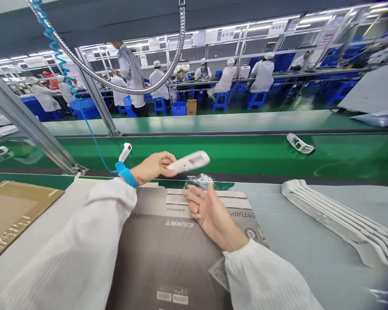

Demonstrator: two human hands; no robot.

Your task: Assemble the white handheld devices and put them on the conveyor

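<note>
My left hand [155, 165], with a blue wrist strap [126, 174] on its wrist, grips one end of a white elongated plastic housing [192, 162]. The housing is slightly blurred and is held above the near edge of the green belt. My right hand [210, 211] is palm up with its fingers apart, over a dark grey cardboard sheet [148, 258] printed MONTECH. Crumpled clear plastic [200, 181] lies just beyond its fingertips; whether they touch it I cannot tell.
More white devices sit on the green belt [213, 148], one at left [125, 152], one at right [300, 143]. Nested long white parts [336, 215] lie right; a brown cardboard piece [16, 211] lies left. A metal hose [129, 90] hangs overhead. People work beyond.
</note>
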